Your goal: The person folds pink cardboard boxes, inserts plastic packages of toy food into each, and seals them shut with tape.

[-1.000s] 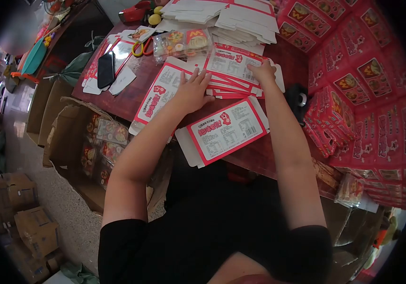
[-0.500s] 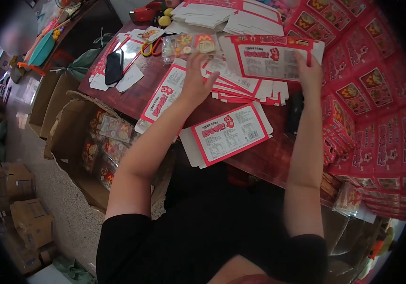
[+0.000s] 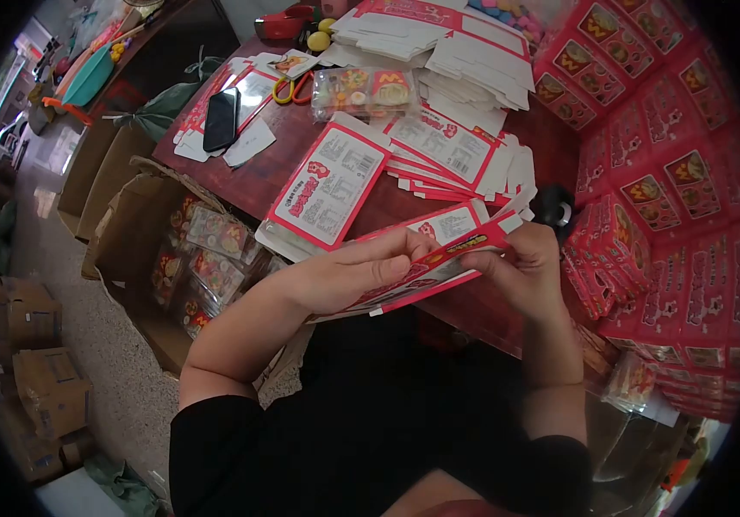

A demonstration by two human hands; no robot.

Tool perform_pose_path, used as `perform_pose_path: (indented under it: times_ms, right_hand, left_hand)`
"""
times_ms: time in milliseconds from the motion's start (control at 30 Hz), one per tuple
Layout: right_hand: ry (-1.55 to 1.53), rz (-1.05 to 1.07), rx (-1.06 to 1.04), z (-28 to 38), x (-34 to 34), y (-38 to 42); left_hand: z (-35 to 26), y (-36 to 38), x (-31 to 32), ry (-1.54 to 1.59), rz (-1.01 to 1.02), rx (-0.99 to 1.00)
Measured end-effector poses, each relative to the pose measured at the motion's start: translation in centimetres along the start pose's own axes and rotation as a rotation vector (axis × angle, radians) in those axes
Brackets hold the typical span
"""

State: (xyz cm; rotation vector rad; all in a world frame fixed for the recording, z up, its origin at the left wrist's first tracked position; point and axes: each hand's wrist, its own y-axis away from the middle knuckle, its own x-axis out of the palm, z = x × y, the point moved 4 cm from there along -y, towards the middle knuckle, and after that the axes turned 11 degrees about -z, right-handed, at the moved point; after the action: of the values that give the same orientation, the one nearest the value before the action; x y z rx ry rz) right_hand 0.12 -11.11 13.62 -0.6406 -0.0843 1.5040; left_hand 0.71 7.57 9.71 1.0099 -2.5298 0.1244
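Near the table's front edge, my right hand (image 3: 521, 263) pinches the right end of a flattened red-and-white carton (image 3: 447, 258). My left hand (image 3: 370, 269) lies against the carton's left part, thumb and fingers closed around its edge. Another flat carton lies partly beneath it. To the left of these, a printed carton (image 3: 328, 185) rests flat on the table. Behind the hands are fanned flat cartons (image 3: 452, 142) and a clear pack of colourful pieces (image 3: 365, 93).
A black phone (image 3: 221, 119) and yellow-red scissors (image 3: 292, 89) lie at the back left. An open cardboard box (image 3: 128, 284) holding clear packs stands left of the table (image 3: 249, 185). Stacked red boxes (image 3: 671, 172) rise at the right, with more flat cartons (image 3: 473, 69) at the back.
Both hands have come down toward the front edge. The carton in my right hand has moved down and tilted, and my left hand has closed on its left part.
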Motion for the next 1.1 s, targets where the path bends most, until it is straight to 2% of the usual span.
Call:
perform_pose_path:
  times_ms: [33,67,200,233,333,433,533,633,733,833,933,967,1067,1100]
  right_hand:
    - [-0.003,-0.001,-0.049,0.4,0.5,-0.2]
    - [0.019,0.041,-0.008,0.1,0.9,-0.3]
    - [-0.016,0.123,0.137,0.6,2.6,-2.0]
    - [-0.017,0.134,0.175,0.4,3.1,-2.4]
    - [-0.046,0.184,0.349,-0.6,4.9,-3.7]
    - [0.015,0.238,0.351,-2.0,5.9,-4.4]
    - [-0.059,0.262,0.408,-1.9,6.9,-4.9]
    - [-0.014,0.334,0.376,-1.5,7.7,-5.3]
    - [-0.143,0.378,0.494,-1.8,8.1,-5.5]
    - [-0.388,0.397,0.344,-1.2,8.2,-5.6]
    - [-0.039,0.402,-0.181,0.5,7.7,-5.6]
    - [-0.088,0.348,-0.199,0.2,7.9,-5.4]
    - [-0.072,0.146,0.057,-0.8,7.7,-5.3]
    - [-0.073,0.050,0.091,-1.4,7.6,-5.7]
  left_hand:
    - [0.1,0.5,-0.5,-0.053,0.006,0.012]
    - [0.0,0.8,-0.7,-0.106,0.011,0.024]
    - [-1.4,2.3,-1.0,-0.226,-0.232,-0.007]
    - [-1.6,2.5,-1.4,-0.295,-0.302,0.039]
    - [0.0,2.6,-2.8,-0.013,-0.428,-0.076]
    - [0.4,2.5,-3.3,0.329,-0.485,-0.172]
    - [0.6,2.4,-4.0,0.412,-0.470,-0.228]
    - [0.7,2.1,-4.1,0.547,-0.370,-0.209]
    - [0.7,2.3,-4.7,0.401,-0.491,-0.210]
    - [0.8,2.1,-6.2,0.294,-0.380,-0.042]
    - [1.7,1.8,-8.0,-0.073,-0.379,0.225]
    - [1.1,1.9,-8.0,-0.204,-0.393,0.323]
    - [-2.7,2.8,-7.4,-1.246,-0.620,0.660]
    - [-3.7,3.4,-6.0,-1.426,-0.627,0.640]
